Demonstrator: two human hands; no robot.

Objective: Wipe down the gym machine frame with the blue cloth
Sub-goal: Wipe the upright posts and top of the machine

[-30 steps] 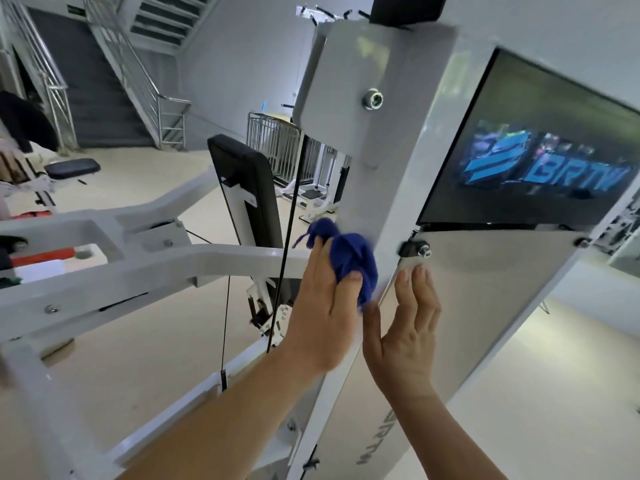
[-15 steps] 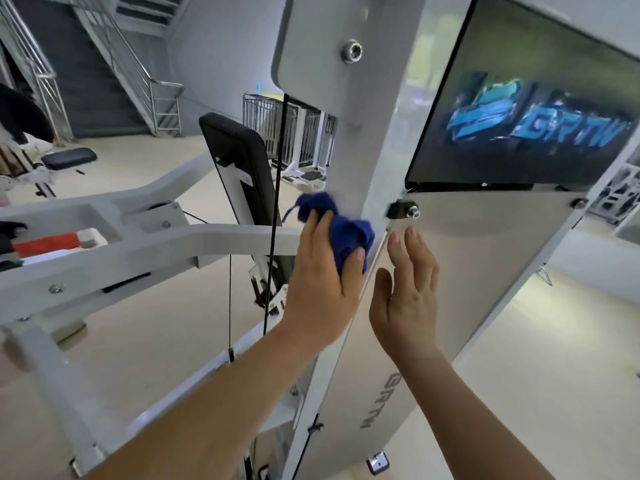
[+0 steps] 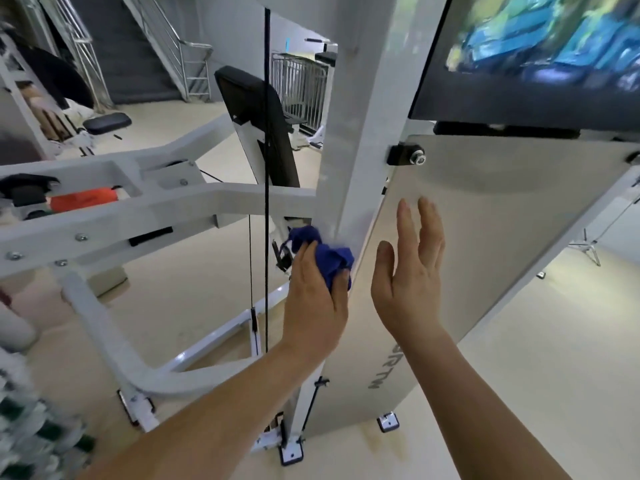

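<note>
The blue cloth (image 3: 330, 259) is a dark, crumpled wad at the picture's centre, pressed against the white frame post (image 3: 360, 150). The left grip (image 3: 313, 303) clenches it, fingers curled round, forearm rising from lower left. The right grip (image 3: 408, 282) is released, fingers straight, palm facing the grey panel (image 3: 485, 220). The post runs near-vertical, leaning right towards the top.
</note>
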